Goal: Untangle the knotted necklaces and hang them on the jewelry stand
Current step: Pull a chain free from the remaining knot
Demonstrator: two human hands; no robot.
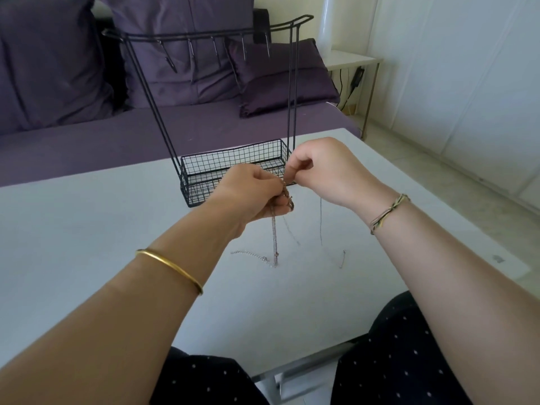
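1. The left hand [252,193] is raised above the bench [87,226], its fingers curled round a bundle of thin chains: the necklaces [274,229].
2. The right hand [320,171] is just beside it, thumb and forefinger pinching a strand at the top of the tangle. The other fingers are folded in.
3. The two hands almost touch where the knot sits, in front of the stand's basket.
4. From the left hand a thick twist of chains hangs straight down to the bench. Finer strands hang to its right (too thin to count).
5. The loose ends lie on the bench below the hands: a clasp chain [248,254] to the left and a short end [342,258] to the right.
6. The stand [228,159] is upright on the bench behind the hands. It is black wire, with a mesh basket at the base and a row of hooks [217,52] on the top rail.
7. A gold bangle [169,268] is on the left forearm and a woven bracelet [388,213] on the right wrist.
8. A purple sofa [87,141] with cushions stands behind the bench.
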